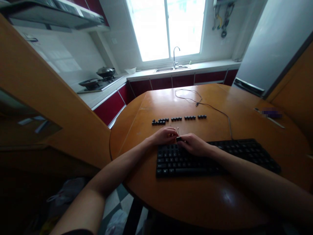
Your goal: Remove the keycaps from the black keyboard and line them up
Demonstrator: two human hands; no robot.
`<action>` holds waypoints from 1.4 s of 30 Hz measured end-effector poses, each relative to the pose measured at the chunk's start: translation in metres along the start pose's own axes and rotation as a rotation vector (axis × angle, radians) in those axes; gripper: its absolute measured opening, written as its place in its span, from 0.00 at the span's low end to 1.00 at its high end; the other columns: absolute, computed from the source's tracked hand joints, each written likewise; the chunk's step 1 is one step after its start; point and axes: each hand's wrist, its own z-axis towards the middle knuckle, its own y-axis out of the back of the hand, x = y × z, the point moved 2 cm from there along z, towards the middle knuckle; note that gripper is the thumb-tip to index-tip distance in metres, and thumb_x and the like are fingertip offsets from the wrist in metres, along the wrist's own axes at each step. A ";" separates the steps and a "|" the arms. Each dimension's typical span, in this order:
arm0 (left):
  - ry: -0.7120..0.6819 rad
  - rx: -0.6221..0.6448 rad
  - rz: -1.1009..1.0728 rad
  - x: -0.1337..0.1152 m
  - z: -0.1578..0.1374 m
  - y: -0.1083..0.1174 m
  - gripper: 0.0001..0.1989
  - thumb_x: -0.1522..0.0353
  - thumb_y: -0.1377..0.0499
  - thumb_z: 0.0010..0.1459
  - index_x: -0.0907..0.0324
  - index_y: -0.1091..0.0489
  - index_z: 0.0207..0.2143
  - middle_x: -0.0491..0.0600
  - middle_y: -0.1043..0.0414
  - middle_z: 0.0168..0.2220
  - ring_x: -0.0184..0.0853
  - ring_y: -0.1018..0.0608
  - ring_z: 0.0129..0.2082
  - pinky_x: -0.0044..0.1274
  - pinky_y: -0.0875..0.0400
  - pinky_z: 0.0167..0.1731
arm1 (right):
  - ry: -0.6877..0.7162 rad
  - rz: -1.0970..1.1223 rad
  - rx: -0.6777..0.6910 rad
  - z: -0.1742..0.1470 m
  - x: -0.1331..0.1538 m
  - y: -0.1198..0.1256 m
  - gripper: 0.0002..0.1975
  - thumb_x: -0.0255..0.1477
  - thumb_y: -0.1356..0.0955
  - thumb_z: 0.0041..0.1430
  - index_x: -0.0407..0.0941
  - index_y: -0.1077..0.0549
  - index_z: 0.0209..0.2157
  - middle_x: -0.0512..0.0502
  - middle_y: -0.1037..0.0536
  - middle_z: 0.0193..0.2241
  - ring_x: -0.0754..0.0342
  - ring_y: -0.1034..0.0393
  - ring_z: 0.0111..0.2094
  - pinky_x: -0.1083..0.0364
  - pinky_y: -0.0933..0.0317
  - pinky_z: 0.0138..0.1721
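A black computer keyboard (193,170) lies on the wooden table before me, its upper left rows short of keycaps. Just above that corner, my right hand (195,145) grips a keycap puller (179,139) with a small black handle and thin wire prongs pointing away from me. My left hand (166,135) is close beside it, fingers curled in at the wire prongs; whatever they pinch is too small to make out. Beyond my hands, loose black keycaps (176,119) stand in short groups in a line, with a second short row at the left end.
The keyboard's cable (228,120) runs back over the table (156,101) and ends in a loop. A purple item (272,113) lies at the right. Behind are a sink (164,69), a stove with pans (90,84) and a fridge (276,42).
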 end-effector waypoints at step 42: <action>-0.053 -0.309 0.225 -0.033 0.007 0.000 0.07 0.65 0.34 0.59 0.53 0.23 0.41 0.51 0.30 0.50 0.39 0.30 0.48 0.34 0.30 0.50 | -0.260 0.325 -0.540 0.013 -0.028 0.008 0.18 0.41 0.34 0.63 0.42 0.26 0.28 0.45 0.22 0.23 0.54 0.31 0.24 0.55 0.38 0.28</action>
